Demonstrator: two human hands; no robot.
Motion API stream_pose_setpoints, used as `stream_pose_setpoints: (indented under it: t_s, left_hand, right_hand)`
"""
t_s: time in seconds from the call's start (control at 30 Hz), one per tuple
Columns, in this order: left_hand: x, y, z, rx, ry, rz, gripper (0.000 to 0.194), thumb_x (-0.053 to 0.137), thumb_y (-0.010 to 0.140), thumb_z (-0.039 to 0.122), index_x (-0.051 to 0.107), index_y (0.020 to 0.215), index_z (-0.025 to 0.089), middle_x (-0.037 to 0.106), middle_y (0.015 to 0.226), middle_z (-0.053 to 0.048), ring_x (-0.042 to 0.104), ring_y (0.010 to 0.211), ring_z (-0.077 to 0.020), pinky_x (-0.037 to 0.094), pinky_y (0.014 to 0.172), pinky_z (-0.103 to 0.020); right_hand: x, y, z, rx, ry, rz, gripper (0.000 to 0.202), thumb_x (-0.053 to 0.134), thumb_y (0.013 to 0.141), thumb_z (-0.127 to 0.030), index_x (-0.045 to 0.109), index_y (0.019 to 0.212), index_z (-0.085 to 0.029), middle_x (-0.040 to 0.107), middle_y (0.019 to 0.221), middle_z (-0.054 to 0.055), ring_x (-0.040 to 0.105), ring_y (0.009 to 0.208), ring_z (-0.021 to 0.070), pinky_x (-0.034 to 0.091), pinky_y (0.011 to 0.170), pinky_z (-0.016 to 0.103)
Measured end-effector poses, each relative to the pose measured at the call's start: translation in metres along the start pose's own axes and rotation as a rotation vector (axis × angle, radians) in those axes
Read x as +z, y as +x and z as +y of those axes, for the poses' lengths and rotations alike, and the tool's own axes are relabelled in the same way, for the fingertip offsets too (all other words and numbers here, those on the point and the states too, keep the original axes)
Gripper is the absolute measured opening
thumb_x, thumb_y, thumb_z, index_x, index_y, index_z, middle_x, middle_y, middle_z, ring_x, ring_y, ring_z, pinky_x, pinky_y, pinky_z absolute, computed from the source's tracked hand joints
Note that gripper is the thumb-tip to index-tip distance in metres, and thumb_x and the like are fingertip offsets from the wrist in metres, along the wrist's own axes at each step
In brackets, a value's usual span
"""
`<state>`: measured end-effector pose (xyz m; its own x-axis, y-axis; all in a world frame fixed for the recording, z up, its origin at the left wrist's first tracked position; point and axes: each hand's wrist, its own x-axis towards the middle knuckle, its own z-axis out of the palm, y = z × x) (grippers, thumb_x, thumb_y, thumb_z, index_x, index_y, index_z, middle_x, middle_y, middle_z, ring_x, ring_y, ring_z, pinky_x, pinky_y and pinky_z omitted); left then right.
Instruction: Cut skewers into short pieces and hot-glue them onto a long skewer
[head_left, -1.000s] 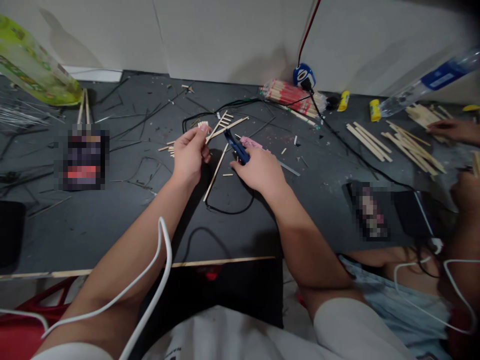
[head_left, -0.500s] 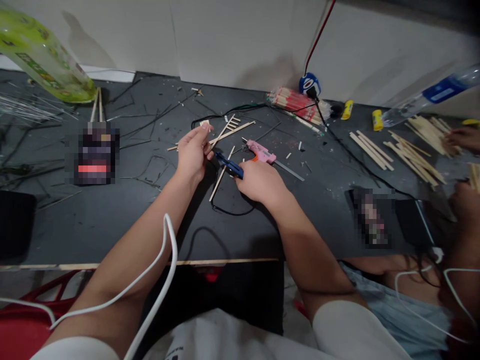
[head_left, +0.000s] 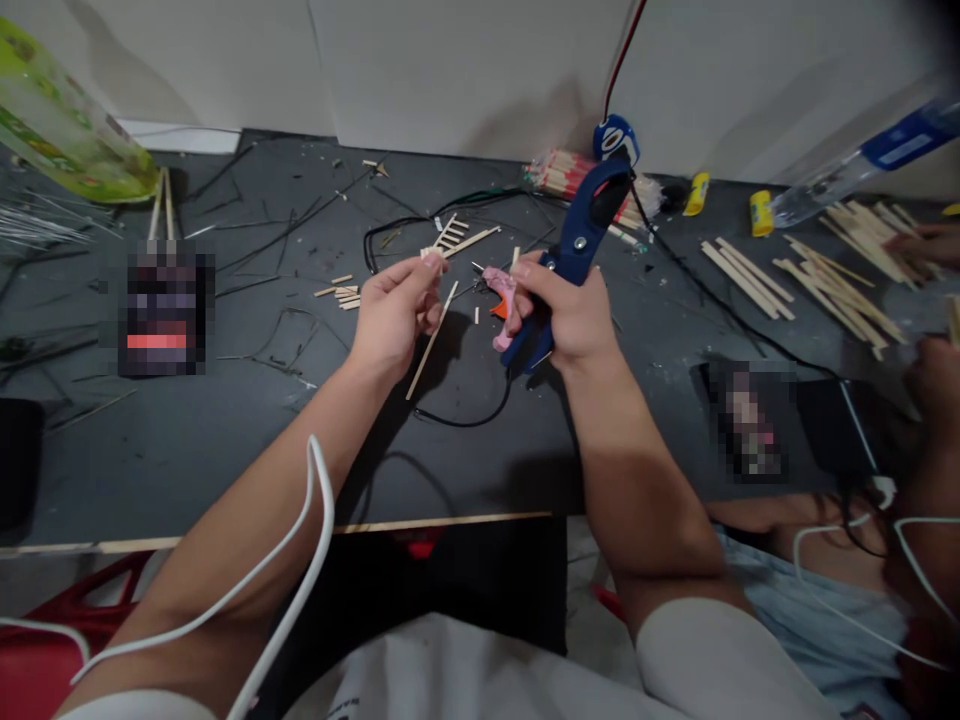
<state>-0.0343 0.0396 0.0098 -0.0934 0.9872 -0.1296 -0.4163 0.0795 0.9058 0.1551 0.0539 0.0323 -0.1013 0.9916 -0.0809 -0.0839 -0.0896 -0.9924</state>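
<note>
My left hand pinches a small pale piece of wood between thumb and fingers; part of it is hidden. My right hand is wrapped round a pair of dark blue shears, tilted up. A short wooden stick piece shows at its thumb and fingertips. Behind those fingers, a pink glue gun with an orange trigger lies on the table. Near my left hand are a small ladder-like frame of sticks, a loose thin stick and several short cut sticks.
Stick bundles in red-printed wrapping lie by the wall. Loose sticks and a clear bottle are at right, near another person's hand. A green bottle and wires are at left. A black cable runs in front.
My right hand has moved right and turned, swinging the shears upright and away from my left hand. A small stick piece now shows at its fingertips. My left hand keeps its pinch.
</note>
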Motion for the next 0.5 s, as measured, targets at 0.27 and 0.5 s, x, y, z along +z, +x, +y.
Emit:
stream_pose_setpoints:
  t_s: [0.27,0.5]
  left_hand:
    - [0.014,-0.017,-0.008,0.029,0.097,-0.096,0.036,0.080,0.088,0.054,0.074,0.090,0.018,0.077,0.085,-0.003,0.063,0.049,-0.0056,0.037,0.037,-0.018]
    - [0.013,-0.012,-0.018,0.021,0.033,-0.062,0.028,0.079,0.090,0.048,0.075,0.088,0.021,0.074,0.081,0.000,0.062,0.049,-0.0051,0.039,0.038,-0.018]
  right_hand:
    - [0.022,-0.006,0.012,0.020,0.045,-0.041,0.033,0.086,0.079,-0.050,0.070,0.087,-0.022,0.061,0.060,-0.005,0.060,0.046,0.0115,0.044,0.041,0.023]
    - [0.030,-0.009,0.012,0.003,0.047,-0.037,0.029,0.087,0.079,-0.046,0.072,0.081,-0.022,0.063,0.062,-0.004,0.058,0.050,0.0112,0.056,0.051,0.027]
